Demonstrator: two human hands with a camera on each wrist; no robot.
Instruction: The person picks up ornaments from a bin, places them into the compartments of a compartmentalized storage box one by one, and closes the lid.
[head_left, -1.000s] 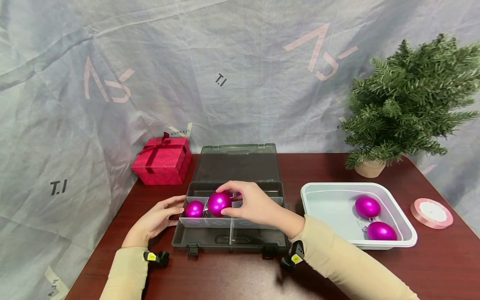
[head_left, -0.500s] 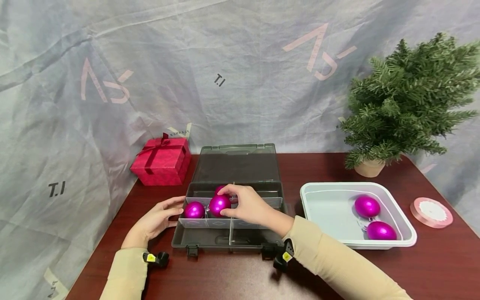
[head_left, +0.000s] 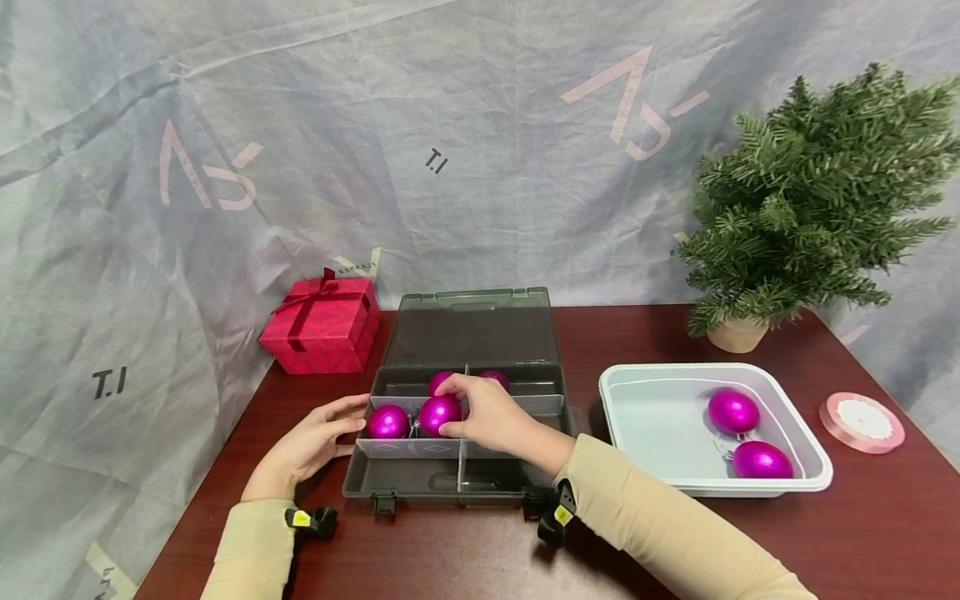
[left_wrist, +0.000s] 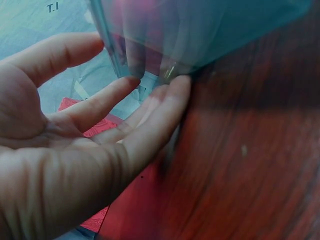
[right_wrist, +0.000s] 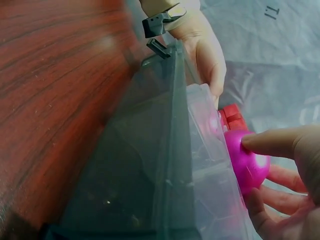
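My right hand pinches a shiny magenta ball ornament between thumb and fingers, low in the middle row of a dark see-through divider box. In the right wrist view, the ornament sits at a clear divider wall, thumb on one side and fingers on the other. Another ball lies just left of it in that row. Behind, two more balls, one left and one right, show partly in the back row. My left hand rests its extended fingers against the box's left side.
The box's lid stands open at the back. On the right, a white tray holds two magenta balls, with a pink ribbon roll beside it. A red gift box and a small artificial fir tree stand behind.
My right hand has lowered the ball into the box's middle row and shifted slightly left, uncovering the balls in the back row. My left hand stays at the box's side.
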